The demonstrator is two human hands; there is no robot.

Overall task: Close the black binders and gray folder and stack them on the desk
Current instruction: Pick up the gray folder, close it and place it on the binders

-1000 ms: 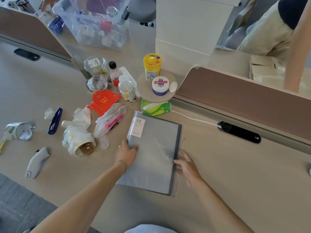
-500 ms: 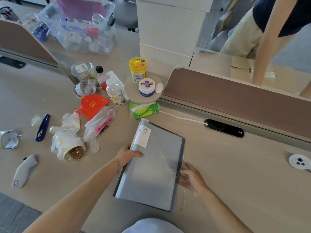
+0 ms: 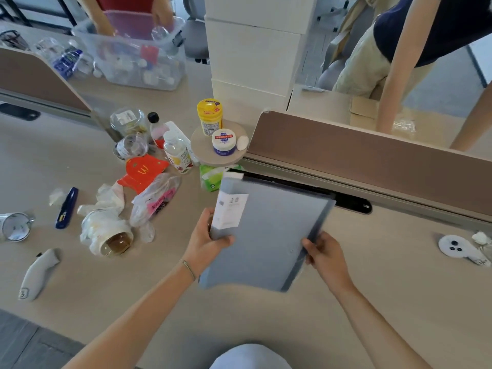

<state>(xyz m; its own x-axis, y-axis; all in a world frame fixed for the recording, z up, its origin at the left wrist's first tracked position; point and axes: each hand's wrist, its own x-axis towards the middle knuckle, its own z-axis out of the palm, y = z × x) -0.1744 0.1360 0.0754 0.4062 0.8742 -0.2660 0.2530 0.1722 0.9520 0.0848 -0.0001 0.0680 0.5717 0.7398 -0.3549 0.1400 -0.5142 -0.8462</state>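
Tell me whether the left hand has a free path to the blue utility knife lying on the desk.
Probably not yet: the left hand is gripping the gray folder. Once free, the way to the blue utility knife is partly blocked by the crumpled plastic-wrapped jar.

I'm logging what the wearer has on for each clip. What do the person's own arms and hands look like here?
Both forearms are bare, with no sleeves in view and no gloves. The left hand has a thin bracelet round the wrist. The right hand shows no jewellery, watch or markings.
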